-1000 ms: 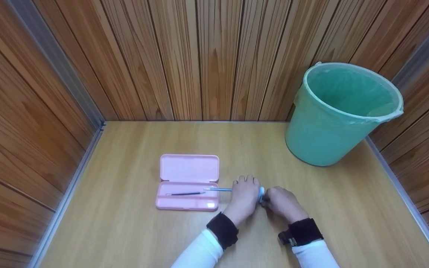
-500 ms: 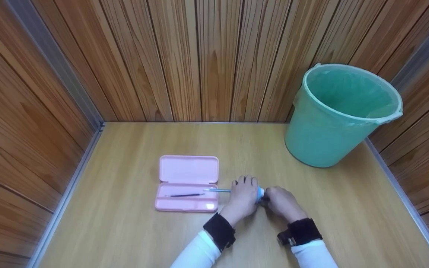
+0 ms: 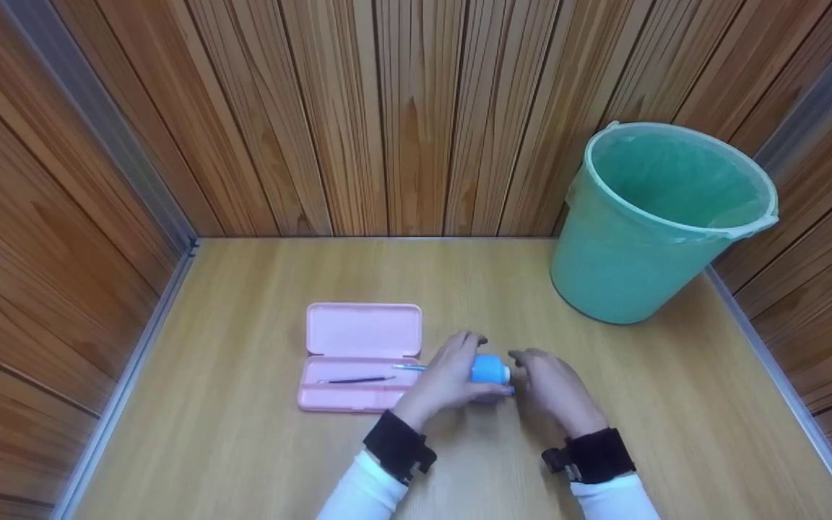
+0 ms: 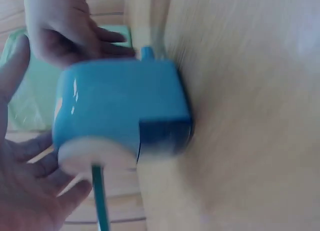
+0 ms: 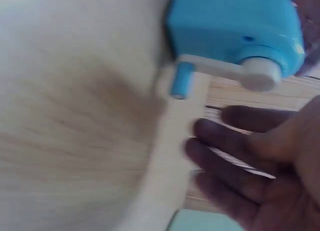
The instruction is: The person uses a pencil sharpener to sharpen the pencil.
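Note:
A blue hand-crank pencil sharpener (image 3: 488,368) sits on the table, its crank handle (image 5: 182,80) toward my right hand. A blue-green pencil (image 4: 99,196) sticks out of the sharpener's front; in the head view its end overlaps the pencil case. My left hand (image 3: 448,375) is spread around the sharpener's body, thumb and fingers loosely apart on either side. Just off the crank side, my right hand (image 3: 555,386) has its fingers loosely bent and holds nothing; a gap shows between it and the handle in the right wrist view.
To the left lies a pink pencil case (image 3: 364,328), lid folded back, with a dark pencil (image 3: 357,380) inside. A green lined bin (image 3: 622,267) stands at the back right. Wooden panel walls (image 3: 419,123) bound the table at the back and sides.
My right hand has let go of the crank and its fingers have opened. My left hand has loosened and shifted left, uncovering more of the sharpener.

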### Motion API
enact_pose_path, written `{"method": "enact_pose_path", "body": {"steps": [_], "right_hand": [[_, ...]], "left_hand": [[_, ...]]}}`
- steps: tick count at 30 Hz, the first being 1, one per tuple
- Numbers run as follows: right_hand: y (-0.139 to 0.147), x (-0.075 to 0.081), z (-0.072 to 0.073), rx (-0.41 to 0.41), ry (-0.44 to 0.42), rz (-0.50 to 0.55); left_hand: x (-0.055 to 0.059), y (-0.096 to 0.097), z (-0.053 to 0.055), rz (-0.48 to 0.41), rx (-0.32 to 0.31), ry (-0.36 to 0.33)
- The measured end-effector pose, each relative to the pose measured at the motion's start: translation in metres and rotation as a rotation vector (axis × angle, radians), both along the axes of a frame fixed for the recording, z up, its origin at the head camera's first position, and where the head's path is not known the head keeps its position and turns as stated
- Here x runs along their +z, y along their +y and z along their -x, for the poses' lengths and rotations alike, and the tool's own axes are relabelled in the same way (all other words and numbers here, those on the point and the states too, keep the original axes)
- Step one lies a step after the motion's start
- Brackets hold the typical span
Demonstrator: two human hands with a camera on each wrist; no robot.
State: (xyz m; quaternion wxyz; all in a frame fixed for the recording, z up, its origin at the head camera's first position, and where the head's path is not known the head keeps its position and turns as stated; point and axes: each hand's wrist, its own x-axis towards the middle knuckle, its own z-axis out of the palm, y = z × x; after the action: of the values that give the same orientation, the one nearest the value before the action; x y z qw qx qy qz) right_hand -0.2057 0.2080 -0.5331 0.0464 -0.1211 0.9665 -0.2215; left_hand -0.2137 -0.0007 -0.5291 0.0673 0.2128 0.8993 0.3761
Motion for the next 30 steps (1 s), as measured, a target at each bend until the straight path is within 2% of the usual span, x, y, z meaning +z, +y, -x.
{"method": "enact_pose_path", "body": {"steps": [4,6,9,14,18,23,30], "right_hand": [[-0.009,0.010,0.001,0.024,0.176,0.113],[-0.014,0.012,0.000,0.036,0.201,0.163],[-0.023,0.012,0.001,0.071,0.162,0.175],[-0.039,0.002,0.004,0.153,0.102,0.093],[-0.048,-0.010,0.009,0.194,0.100,0.052],[-0.053,-0.019,0.014,0.220,0.134,0.059],[-0.054,-0.025,0.015,0.223,0.150,0.079]], "left_hand": [[-0.001,-0.022,0.003,-0.042,0.000,0.006],[-0.003,-0.034,0.005,-0.078,0.019,-0.007],[-0.006,-0.049,0.006,-0.125,0.053,-0.046],[-0.014,-0.062,0.006,-0.047,0.058,0.000],[-0.017,-0.059,0.003,0.079,0.049,0.112],[-0.025,-0.048,-0.001,0.244,0.052,0.289],[-0.033,-0.037,-0.006,0.321,0.092,0.474]]}}
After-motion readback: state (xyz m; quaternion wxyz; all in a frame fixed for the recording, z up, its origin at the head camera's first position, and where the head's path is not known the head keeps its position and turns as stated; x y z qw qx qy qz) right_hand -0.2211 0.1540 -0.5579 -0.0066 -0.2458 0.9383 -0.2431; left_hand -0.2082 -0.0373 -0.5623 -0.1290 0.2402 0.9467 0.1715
